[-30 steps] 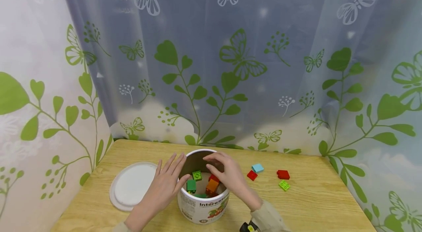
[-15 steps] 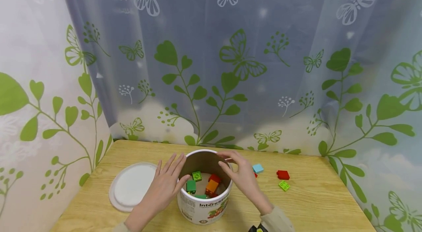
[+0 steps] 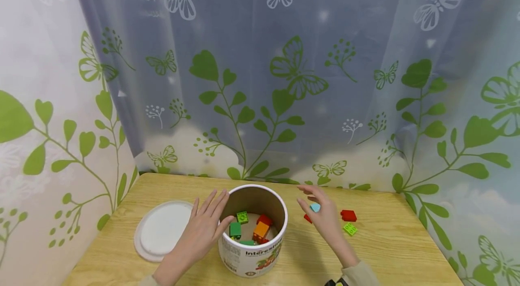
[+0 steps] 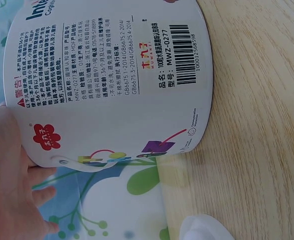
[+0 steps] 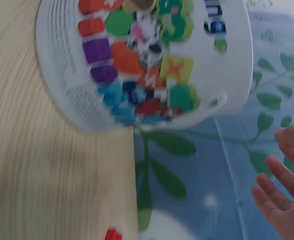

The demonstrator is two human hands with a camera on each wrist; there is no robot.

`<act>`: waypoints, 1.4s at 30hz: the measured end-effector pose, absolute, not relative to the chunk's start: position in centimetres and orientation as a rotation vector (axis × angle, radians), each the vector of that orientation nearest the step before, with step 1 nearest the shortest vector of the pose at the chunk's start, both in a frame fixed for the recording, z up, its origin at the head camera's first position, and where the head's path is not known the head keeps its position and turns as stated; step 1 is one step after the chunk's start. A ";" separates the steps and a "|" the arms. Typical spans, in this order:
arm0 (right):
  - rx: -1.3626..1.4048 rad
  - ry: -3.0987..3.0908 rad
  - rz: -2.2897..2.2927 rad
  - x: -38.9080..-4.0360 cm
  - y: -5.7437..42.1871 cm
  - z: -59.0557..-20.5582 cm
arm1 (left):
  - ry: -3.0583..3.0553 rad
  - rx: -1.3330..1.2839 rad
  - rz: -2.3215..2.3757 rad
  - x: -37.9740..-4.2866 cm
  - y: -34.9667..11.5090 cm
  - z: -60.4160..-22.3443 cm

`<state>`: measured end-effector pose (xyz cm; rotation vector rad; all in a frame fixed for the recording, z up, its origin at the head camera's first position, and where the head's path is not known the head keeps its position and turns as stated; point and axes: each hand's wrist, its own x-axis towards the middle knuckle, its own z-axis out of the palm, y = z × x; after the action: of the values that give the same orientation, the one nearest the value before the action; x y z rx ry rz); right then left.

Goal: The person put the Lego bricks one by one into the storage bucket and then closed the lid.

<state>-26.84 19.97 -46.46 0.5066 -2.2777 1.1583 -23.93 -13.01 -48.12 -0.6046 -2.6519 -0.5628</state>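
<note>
A white printed bucket (image 3: pixel 243 256) stands on the table, its top uncovered. Inside lie a lime brick (image 3: pixel 242 217), a green brick (image 3: pixel 235 230), an orange brick (image 3: pixel 261 229) and red ones. My left hand (image 3: pixel 203 229) rests against the bucket's left rim, fingers extended. In the left wrist view that hand (image 4: pixel 9 180) is beside the bucket's labelled wall. My right hand (image 3: pixel 325 220) hovers to the right of the bucket, fingers loosely bent and holding nothing. It partly covers a light blue brick (image 3: pixel 315 207) and a red brick (image 3: pixel 308 218).
On the right of the table (image 3: pixel 390 250) lie another red brick (image 3: pixel 348 215) and a lime brick (image 3: pixel 350 229). A round white lid (image 3: pixel 164 229) lies left of the bucket. A leaf-patterned curtain (image 3: pixel 252 96) hangs behind the table.
My right hand has moved right, from over the bucket's opening to above the bricks beside it. The left hand has stayed at the rim.
</note>
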 end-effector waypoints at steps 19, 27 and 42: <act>0.121 -2.429 1.070 -26.1 29.5 -50.1 | -2.664 -0.604 -0.569 -23.8 -13.1 -48.0; 0.072 -2.676 0.971 -25.8 31.8 -51.0 | -2.670 -0.604 -0.566 -23.8 -13.1 -48.1; 0.001 -2.945 0.809 -27.2 34.2 -52.8 | -2.673 -0.603 -0.561 -24.0 -13.0 -48.2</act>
<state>-27.15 34.17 -52.83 0.0014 -2.9453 0.8089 -23.95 -13.04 -48.19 -0.6034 -2.6729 -0.5607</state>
